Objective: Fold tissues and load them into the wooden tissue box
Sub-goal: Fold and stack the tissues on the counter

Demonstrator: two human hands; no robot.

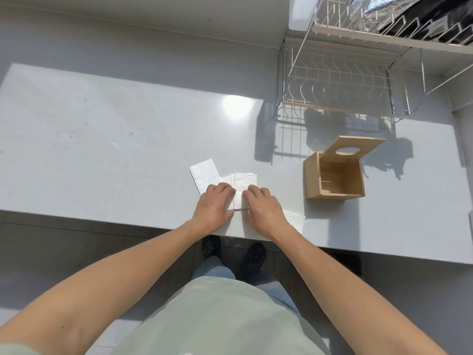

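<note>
- Both palms down: left hand (214, 204) and right hand (263, 206) flat, fingers spread, pressing tissue (242, 187) on table (102, 139).
- Folded tissue (204, 174) beside.
- Wooden box (332, 179) open, apparently empty; loading remaining.

Matt paper tissues (242, 184), smooth wooden tissue box (311, 176), glossy countertop (102, 139)

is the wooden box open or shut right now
Open: the wooden box has its holed lid tilted up, and its inside looks empty.
</note>
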